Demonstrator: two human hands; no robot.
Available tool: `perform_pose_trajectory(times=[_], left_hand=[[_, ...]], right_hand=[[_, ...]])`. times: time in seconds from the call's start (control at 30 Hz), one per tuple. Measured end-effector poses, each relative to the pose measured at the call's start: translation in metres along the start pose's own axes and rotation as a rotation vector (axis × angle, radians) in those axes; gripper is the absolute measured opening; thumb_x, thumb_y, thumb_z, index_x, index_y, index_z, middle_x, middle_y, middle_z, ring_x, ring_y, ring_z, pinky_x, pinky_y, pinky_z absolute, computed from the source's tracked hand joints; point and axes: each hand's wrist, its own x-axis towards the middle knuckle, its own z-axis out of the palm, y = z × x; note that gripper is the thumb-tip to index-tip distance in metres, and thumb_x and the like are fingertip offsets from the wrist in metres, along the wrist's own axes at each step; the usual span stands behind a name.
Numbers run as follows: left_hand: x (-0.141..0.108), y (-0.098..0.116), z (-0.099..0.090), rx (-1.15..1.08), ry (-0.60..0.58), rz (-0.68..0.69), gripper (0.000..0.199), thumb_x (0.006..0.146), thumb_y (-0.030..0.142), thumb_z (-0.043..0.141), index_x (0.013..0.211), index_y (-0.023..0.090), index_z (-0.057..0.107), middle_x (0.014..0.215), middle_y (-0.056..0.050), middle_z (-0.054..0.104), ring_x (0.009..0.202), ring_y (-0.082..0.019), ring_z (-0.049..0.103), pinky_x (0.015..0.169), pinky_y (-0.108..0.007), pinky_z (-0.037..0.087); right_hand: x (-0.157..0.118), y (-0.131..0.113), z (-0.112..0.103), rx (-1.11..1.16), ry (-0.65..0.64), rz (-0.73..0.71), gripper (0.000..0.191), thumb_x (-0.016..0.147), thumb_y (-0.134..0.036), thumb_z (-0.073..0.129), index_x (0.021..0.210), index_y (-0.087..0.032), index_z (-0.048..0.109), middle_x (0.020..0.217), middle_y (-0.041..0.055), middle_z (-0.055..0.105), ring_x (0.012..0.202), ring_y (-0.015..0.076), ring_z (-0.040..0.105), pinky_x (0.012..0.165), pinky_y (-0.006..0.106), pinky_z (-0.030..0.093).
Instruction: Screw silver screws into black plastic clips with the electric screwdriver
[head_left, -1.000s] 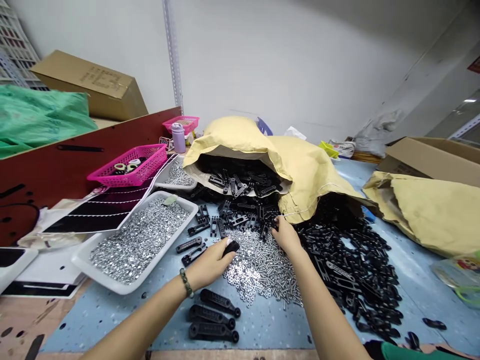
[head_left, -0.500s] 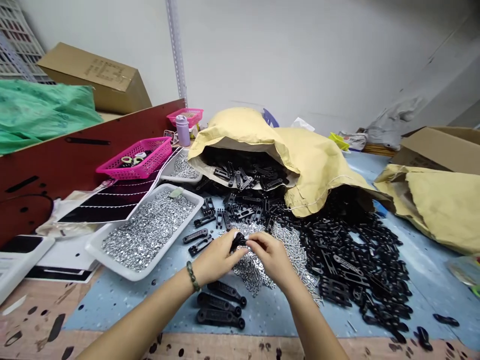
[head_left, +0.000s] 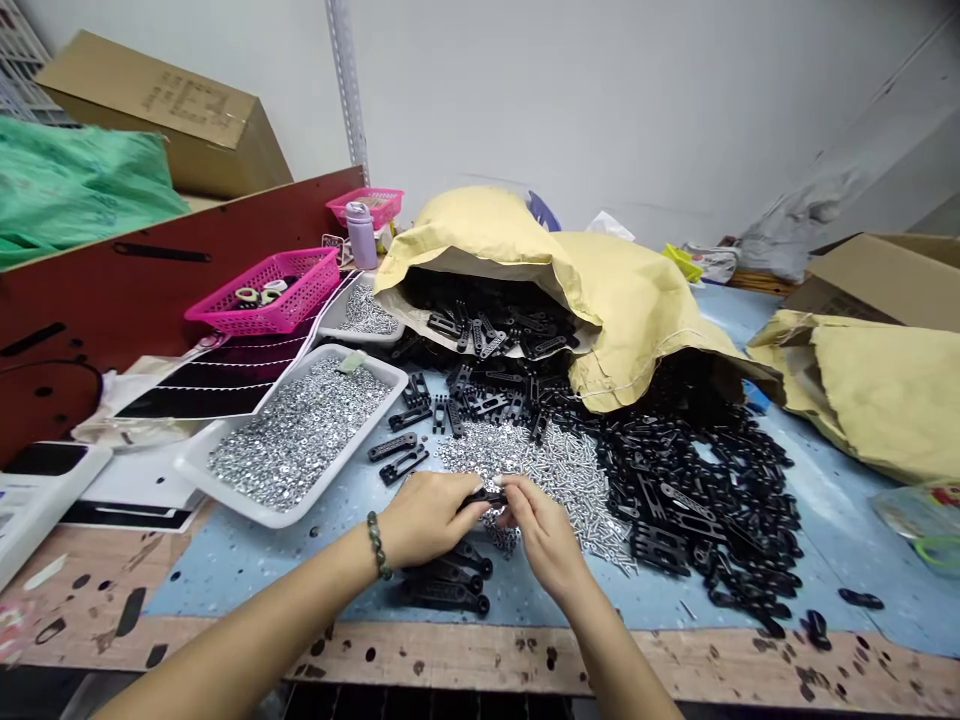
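Observation:
Between my two hands is a small black plastic bracket (head_left: 487, 496), partly covered by the fingers. My left hand (head_left: 435, 515), with a beaded bracelet at its wrist, is closed around the bracket's left end. Thumb and fingers of my right hand (head_left: 536, 520) pinch the other end; whether a small screw or nut is there too is hidden. Just behind the hands lies a heap of silver nuts (head_left: 480, 450), merging on the right with loose silver screws (head_left: 581, 490). Several longer black arm pieces (head_left: 444, 595) lie in a row below my left hand.
A white tray of silver nuts (head_left: 199, 468) stands left, with a pink basket (head_left: 255, 322) behind it. Yellow paper sacks (head_left: 480, 225) spill black parts at the back. A large pile of black parts (head_left: 705, 520) spreads right. A cardboard box (head_left: 885, 275) stands far right.
The view has tipped lower, showing the table's front edge. My hands have turned the bracket to lie nearly level, and my left hand now covers part of the row of arm pieces.

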Motion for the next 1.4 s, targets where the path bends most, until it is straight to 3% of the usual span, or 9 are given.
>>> perform_pose_trajectory(times=[0.1,0.2,0.33,0.5,0.73,0.97,1.1,1.23,1.4], left_hand=[[-0.011,-0.004,0.001,-0.014,-0.12,-0.063,0.025,0.092,0.038,0.043,0.079,0.021,0.055,0.076,-0.001,0.064,0.068,-0.019,0.059,0.058,-0.026,0.035],[-0.02,-0.008,0.005,-0.091,-0.207,-0.092,0.025,0.09,0.04,0.047,0.078,0.021,0.056,0.072,-0.002,0.064,0.067,-0.02,0.059,0.057,-0.026,0.034],[-0.021,-0.014,0.006,-0.226,-0.199,-0.1,0.025,0.09,0.038,0.046,0.076,0.02,0.055,0.072,-0.001,0.061,0.068,-0.018,0.057,0.06,-0.026,0.037],[-0.015,-0.021,0.002,-0.28,-0.109,-0.084,0.025,0.093,0.031,0.038,0.084,0.018,0.056,0.086,-0.003,0.056,0.083,-0.018,0.054,0.077,-0.03,0.042],[-0.014,-0.022,0.007,-0.341,-0.082,-0.053,0.023,0.093,0.028,0.041,0.1,0.021,0.061,0.093,-0.003,0.056,0.09,-0.019,0.053,0.084,-0.032,0.043],[-0.022,-0.032,0.003,-0.413,0.01,-0.114,0.021,0.092,0.027,0.044,0.105,0.022,0.061,0.101,-0.003,0.06,0.098,-0.019,0.054,0.091,-0.035,0.042],[-0.024,-0.028,0.0,-0.394,-0.004,-0.117,0.021,0.091,0.025,0.047,0.106,0.022,0.062,0.099,-0.003,0.06,0.096,-0.019,0.056,0.088,-0.033,0.043],[-0.024,-0.023,0.005,-0.323,-0.081,-0.065,0.019,0.091,0.022,0.049,0.1,0.024,0.066,0.093,-0.002,0.06,0.092,-0.019,0.055,0.084,-0.031,0.043],[-0.026,-0.02,0.016,-0.218,-0.179,0.017,0.019,0.089,0.019,0.053,0.102,0.026,0.066,0.096,-0.002,0.061,0.095,-0.02,0.053,0.084,-0.031,0.041]], right_hand=[[-0.02,0.016,0.004,-0.266,0.0,-0.11,0.015,0.092,-0.026,0.044,0.091,-0.021,0.058,0.087,0.0046,0.061,0.083,0.0196,0.057,0.073,0.03,0.043],[-0.031,0.028,0.013,-0.483,-0.025,-0.188,0.009,0.087,-0.016,0.052,0.08,-0.021,0.056,0.083,0.0035,0.058,0.082,0.0203,0.053,0.073,0.031,0.04],[-0.031,0.032,0.025,-0.581,-0.008,-0.235,0.011,0.084,-0.018,0.06,0.075,-0.02,0.054,0.078,0.0012,0.058,0.079,0.0195,0.052,0.072,0.032,0.037],[-0.033,0.033,0.023,-0.569,0.022,-0.21,0.014,0.082,-0.023,0.064,0.076,-0.02,0.052,0.079,0.0009,0.057,0.079,0.0199,0.051,0.073,0.033,0.036],[-0.038,0.027,0.027,-0.478,0.004,-0.25,0.004,0.087,-0.018,0.058,0.083,-0.021,0.057,0.085,0.002,0.057,0.083,0.0194,0.05,0.075,0.033,0.037],[-0.014,0.019,0.043,-0.536,-0.001,-0.337,0.006,0.086,-0.017,0.058,0.085,-0.022,0.061,0.082,0.0023,0.058,0.081,0.0198,0.05,0.074,0.035,0.038],[-0.016,0.018,0.04,-0.474,-0.064,-0.311,0.009,0.081,-0.015,0.063,0.083,-0.022,0.057,0.085,0.0023,0.058,0.084,0.0209,0.051,0.075,0.035,0.04],[-0.03,0.022,0.023,-0.286,0.025,-0.25,0.014,0.087,-0.02,0.055,0.1,-0.02,0.051,0.096,0.0068,0.057,0.089,0.0206,0.053,0.076,0.034,0.044],[-0.039,0.028,0.02,-0.366,-0.054,-0.371,0.014,0.09,-0.018,0.05,0.1,-0.022,0.059,0.092,0.0053,0.063,0.088,0.0206,0.055,0.078,0.037,0.044]])
